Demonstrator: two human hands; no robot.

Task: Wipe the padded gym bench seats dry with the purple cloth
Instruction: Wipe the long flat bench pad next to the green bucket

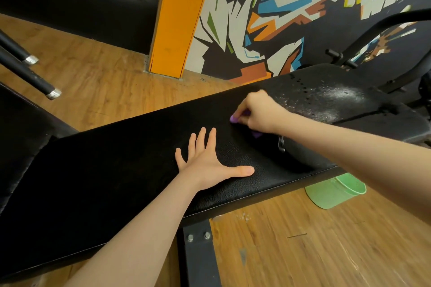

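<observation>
Wood-plank floor [98,77] and a painted wall [291,18] frame the long black bench pad [121,170] that runs across your view, with a second pad [326,98] beyond it still showing a pale wet sheen. Your left hand [210,161] lies flat on the near pad, fingers straight and spread, holding nothing; leave it there as a brace so the bench does not rock while you rub. Your right hand [254,112] is curled tight round the purple cloth [234,119], which is bunched so small that only a tip at the fingers and a scrap under the wrist show. That looks like too little fabric on the leather, so let the cloth open out under your palm before you push. From where it sits, near the far edge of the long pad close to the gap between the two pads, a good stroke would likely run outward onto the glistening pad in overlapping passes. Mind the green bucket [338,191] on the floor just under the bench edge.
</observation>
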